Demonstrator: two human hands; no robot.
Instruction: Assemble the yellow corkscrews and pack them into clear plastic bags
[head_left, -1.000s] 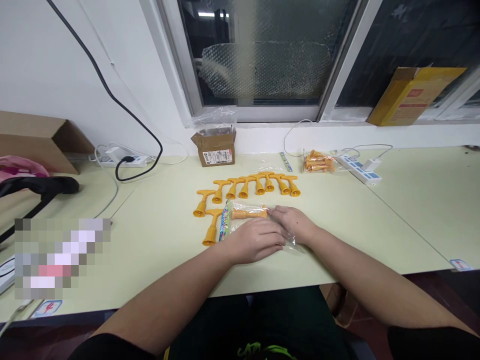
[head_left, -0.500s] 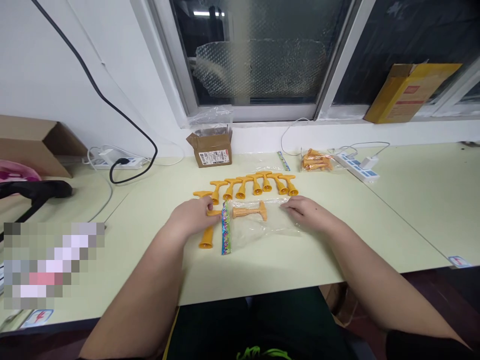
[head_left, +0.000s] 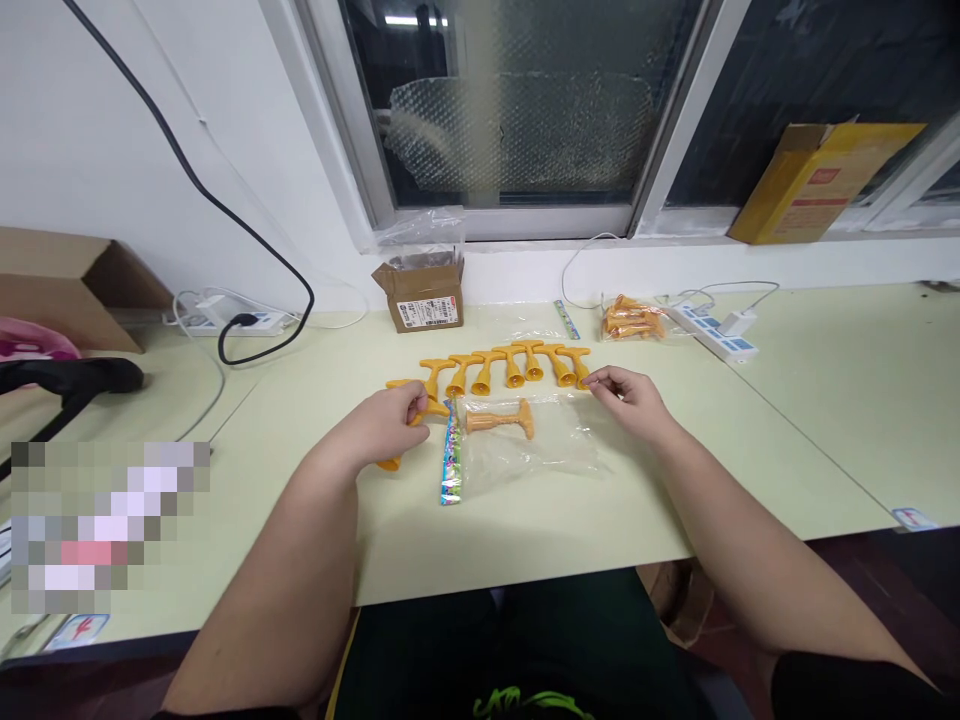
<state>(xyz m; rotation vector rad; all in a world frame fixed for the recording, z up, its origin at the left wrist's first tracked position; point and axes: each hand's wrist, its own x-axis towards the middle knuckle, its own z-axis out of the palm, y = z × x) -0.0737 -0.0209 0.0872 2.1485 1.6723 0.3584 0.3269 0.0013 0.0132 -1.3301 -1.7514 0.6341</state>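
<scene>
My left hand (head_left: 390,420) is closed on a yellow T-shaped plastic piece (head_left: 433,412); its flared cup end pokes out below the hand. Right of it, a clear plastic bag (head_left: 540,450) with a colourful header strip (head_left: 451,465) lies flat. One orange T-shaped piece (head_left: 499,420) shows at the bag, near the header. My right hand (head_left: 630,398) hovers by the bag's upper right corner, fingers curved and thumb slightly apart, close to the end piece (head_left: 577,368) of a curved row of yellow T-shaped pieces (head_left: 484,372). Contact there is unclear.
Behind the row stand an open cardboard box (head_left: 426,292) and a bag of orange pieces (head_left: 632,318). Another clear bag (head_left: 525,320) lies between them. Power strips (head_left: 716,332) with cables lie at the back. A black object (head_left: 71,385) occupies the left side.
My left hand has tilted the yellow piece, so its cup end swings left and up. My right hand has moved up and slightly right, away from the bag's edge.
</scene>
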